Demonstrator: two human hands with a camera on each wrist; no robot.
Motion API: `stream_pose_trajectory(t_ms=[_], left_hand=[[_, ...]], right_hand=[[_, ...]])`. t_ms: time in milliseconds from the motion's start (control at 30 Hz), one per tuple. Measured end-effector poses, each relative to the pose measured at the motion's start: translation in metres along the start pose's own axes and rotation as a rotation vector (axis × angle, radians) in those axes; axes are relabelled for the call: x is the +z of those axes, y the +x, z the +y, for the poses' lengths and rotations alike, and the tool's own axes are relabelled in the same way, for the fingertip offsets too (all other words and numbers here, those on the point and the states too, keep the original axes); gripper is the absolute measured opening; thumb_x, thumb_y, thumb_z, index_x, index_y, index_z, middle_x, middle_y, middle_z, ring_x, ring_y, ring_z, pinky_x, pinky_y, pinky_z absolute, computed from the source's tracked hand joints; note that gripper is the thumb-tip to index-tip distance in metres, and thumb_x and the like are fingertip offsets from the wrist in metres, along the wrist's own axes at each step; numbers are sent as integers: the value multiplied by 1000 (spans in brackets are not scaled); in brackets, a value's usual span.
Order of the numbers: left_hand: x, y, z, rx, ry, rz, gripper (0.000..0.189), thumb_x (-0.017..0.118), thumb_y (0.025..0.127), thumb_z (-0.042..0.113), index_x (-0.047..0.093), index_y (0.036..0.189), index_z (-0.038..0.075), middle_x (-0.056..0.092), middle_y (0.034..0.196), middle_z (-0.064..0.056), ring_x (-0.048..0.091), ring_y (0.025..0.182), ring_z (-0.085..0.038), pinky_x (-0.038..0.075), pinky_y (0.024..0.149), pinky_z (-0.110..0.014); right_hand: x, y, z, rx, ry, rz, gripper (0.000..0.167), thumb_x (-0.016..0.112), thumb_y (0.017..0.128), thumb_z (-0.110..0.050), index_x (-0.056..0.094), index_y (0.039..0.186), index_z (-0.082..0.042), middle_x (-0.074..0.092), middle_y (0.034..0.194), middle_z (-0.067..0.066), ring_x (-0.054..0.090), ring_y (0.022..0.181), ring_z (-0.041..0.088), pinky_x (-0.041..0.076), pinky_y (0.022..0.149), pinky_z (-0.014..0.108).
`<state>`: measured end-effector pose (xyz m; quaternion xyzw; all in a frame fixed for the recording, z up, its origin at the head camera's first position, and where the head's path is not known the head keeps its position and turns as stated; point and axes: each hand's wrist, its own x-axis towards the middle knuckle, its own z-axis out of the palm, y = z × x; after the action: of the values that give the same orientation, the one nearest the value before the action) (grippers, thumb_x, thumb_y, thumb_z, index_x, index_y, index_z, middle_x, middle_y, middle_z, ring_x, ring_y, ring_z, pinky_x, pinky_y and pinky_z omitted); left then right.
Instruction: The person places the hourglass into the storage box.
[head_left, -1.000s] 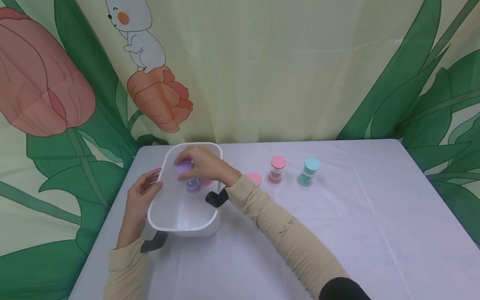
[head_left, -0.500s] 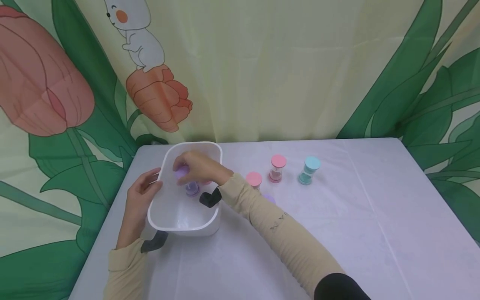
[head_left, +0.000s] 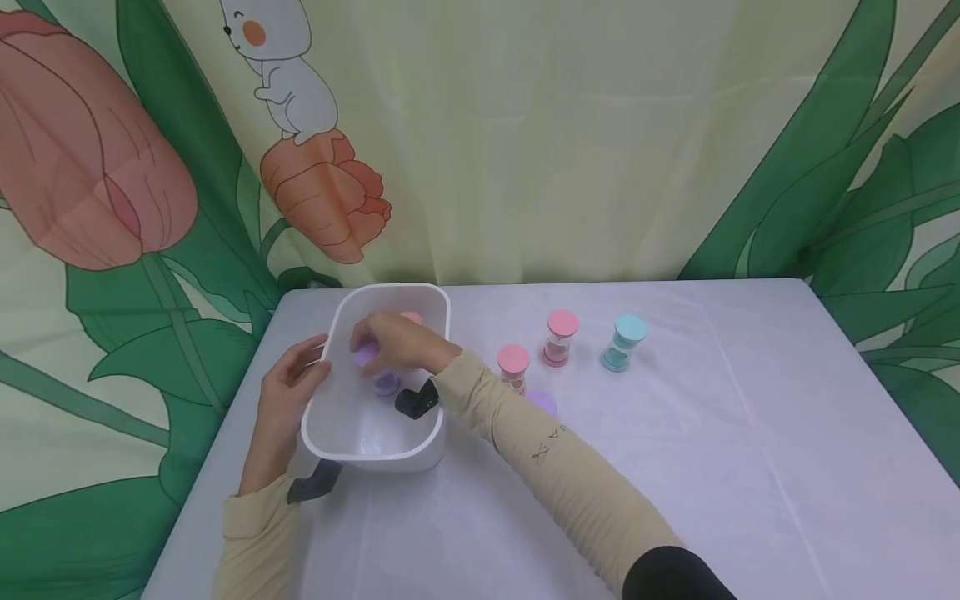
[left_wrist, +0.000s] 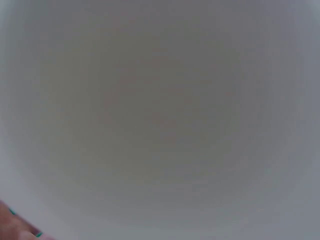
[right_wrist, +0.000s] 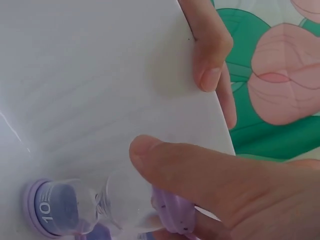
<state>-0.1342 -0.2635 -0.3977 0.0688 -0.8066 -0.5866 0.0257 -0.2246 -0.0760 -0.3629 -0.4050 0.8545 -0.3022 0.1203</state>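
A white plastic bin (head_left: 375, 457) stands at the table's left. My left hand (head_left: 288, 396) grips its left rim, thumb over the edge and other fingers along the outer side. Inside the bin, my right hand (head_left: 401, 342) pinches the purple cap of a small sand timer (head_left: 387, 384) between thumb and fingers. The right wrist view shows this purple sand timer (right_wrist: 62, 207) with a "10" on its far end and bluish sand there. A pink-capped timer (head_left: 412, 317) shows behind my right hand in the bin. A pale blurred surface fills most of the left wrist view.
On the white-covered table (head_left: 675, 467) right of the bin stand two pink sand timers (head_left: 513, 360) (head_left: 561, 337) and a teal sand timer (head_left: 624, 342). A purple cap (head_left: 542, 402) peeks from behind the right sleeve. A printed curtain (head_left: 562, 150) hangs at the table's back.
My right hand has moved slightly lower and left within the bin, with the purple sand timer. Its sleeve has shifted, uncovering the purple cap and more of a pink timer. The left hand stays on the rim.
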Motion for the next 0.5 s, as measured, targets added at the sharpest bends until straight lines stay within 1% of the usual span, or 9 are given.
stream_pose_trajectory(t_ms=[167,500], left_hand=[[0,-1,1,-4,11,0,48,58,100,34,50,145,20,55,137,-6,60,105,-1,55,79,-17],[1,0,0,-13,24,4,49,58,100,35,49,146,21,53,140,-8,59,107,-2,55,79,-17]], right_hand=[[2,0,2,12,-10,-10,31,80,81,-10,72,110,-5,72,104,4,59,93,13,44,87,16],[3,-1,4,31,24,-14,31,79,83,-9,71,112,-4,71,105,4,58,94,12,44,86,14]])
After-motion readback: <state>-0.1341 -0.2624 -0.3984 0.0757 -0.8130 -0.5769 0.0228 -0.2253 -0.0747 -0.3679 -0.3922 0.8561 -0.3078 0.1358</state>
